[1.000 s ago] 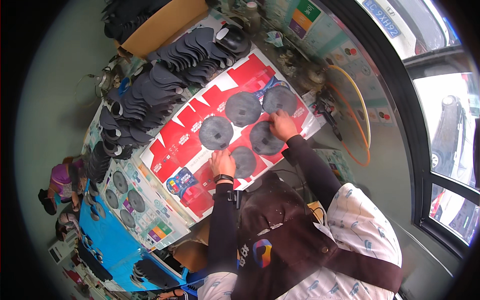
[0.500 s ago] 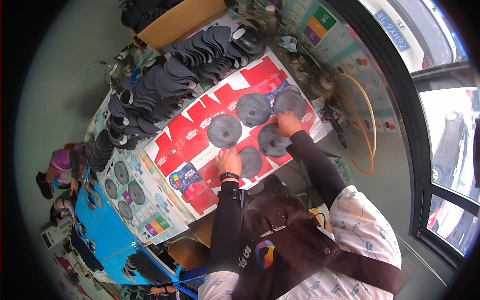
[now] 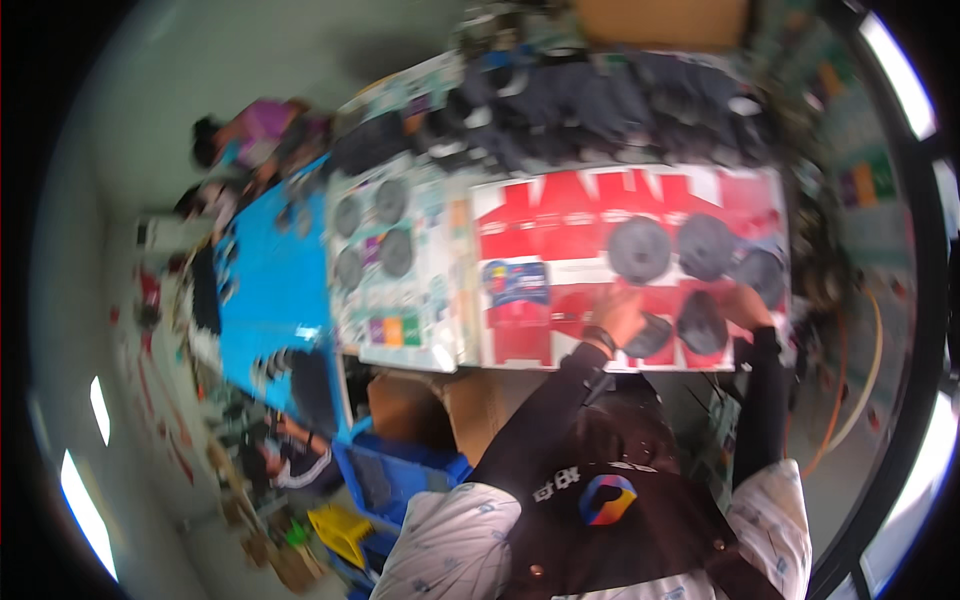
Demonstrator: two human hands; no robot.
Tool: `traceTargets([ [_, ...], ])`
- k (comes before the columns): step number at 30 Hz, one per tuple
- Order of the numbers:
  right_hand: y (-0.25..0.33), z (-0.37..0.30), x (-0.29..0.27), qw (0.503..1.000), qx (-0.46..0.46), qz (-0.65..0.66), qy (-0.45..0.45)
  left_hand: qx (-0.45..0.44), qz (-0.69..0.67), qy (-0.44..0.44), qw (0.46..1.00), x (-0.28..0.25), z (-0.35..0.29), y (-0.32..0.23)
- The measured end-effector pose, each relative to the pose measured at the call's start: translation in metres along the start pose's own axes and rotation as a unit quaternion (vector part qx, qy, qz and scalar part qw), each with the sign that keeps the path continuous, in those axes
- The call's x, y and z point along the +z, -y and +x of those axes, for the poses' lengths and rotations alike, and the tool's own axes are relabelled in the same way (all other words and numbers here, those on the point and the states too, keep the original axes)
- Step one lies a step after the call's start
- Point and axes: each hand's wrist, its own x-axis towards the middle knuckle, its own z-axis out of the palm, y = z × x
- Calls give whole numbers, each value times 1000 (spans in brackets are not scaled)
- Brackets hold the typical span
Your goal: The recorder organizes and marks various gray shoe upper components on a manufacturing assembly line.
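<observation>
Discs (image 3: pixel 640 250), dk grey & round, are spread over a red-&-white printed sheet (image 3: pixel 590 207) right in front of the person's brown apron (image 3: pixel 560 535); 5 in all. Two sit side by side nr the sheet's middle, one further R, two along the near edge.

L hand (image 3: pixel 618 312), dk band (image 3: pixel 600 337) at the wrist, is by the near-edge L disc (image 3: pixel 650 338), fingers at its upper L side, just below the middle-L disc. R hand (image 3: pixel 745 308) is btwn the near-edge R disc (image 3: pixel 703 324) & the far-R disc (image 3: pixel 759 272), fingers pointing L. Near-edge R disc looks narrower than the others; can't tell if it's tilted. Pic v. blurred: can't tell for either hand whether the grip is closed on a disc or just resting.

Beyond the sheet: long row of dk curved pieces (image 3: pixel 620 105), overlapping, w/ a cardboard box (image 3: pixel 660 22) behind. To L: pale printed sheet (image 3: pixel 440 290) w/ 4 smaller-looking grey discs (image 3: pixel 397 252), then a blue tabletop (image 3: pixel 270 270) w/ dk pieces along its edges. Below, blue crate (image 3: pixel 385 485) & yellow bin (image 3: pixel 340 530). Far L, co-worker in purple (image 3: pixel 262 128) by the blue tabletop's far end. Far R, yellow hose (image 3: pixel 872 370) hangs in a loop.
</observation>
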Motion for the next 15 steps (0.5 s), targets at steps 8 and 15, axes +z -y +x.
traceTargets([
  [8, 185, -6, -64, 923, 78, 376, 32, -282, -283, -70, 914, -160, -106, 145],
  [15, 424, 102, 75, 895, -51, 428, 110, -452, -245, -318, 797, -262, -299, 456],
])
